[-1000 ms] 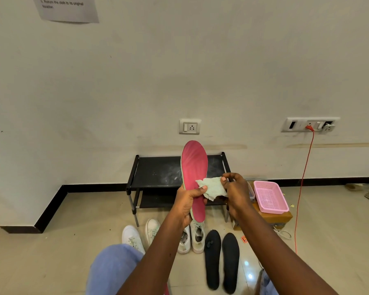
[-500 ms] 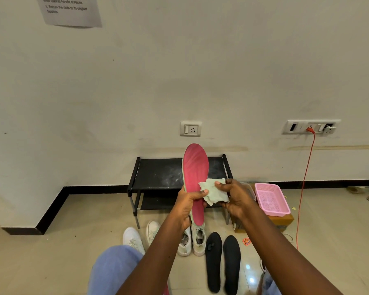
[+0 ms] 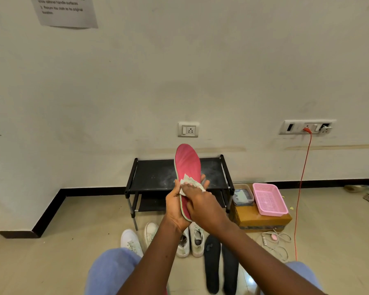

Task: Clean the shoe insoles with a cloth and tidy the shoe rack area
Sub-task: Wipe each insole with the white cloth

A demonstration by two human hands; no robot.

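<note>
red insole [image 3: 188, 165] held upright before the shoe rack [image 3: 158, 175]. left hand [image 3: 175, 207] grips its heel end, fingers curled round. right hand [image 3: 202, 207] presses the cloth [image 3: 188, 182] on mid-sole, fingers flat. risks: thin sole buckling under pressure, loose cloth slipping. glossy tiled floor [image 3: 51, 252]; white shoes [image 3: 132, 241] and black insoles [image 3: 213, 265] below.

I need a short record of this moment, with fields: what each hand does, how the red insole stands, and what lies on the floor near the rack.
Left hand: grips the red insole by its lower part
Insole: upright, red face toward the camera
Right hand: presses the cloth on the red face
Behind: black shoe rack against the wall
Floor: white shoes and two black insoles in front of the rack
Right of rack: pink basket on a cardboard box
</note>
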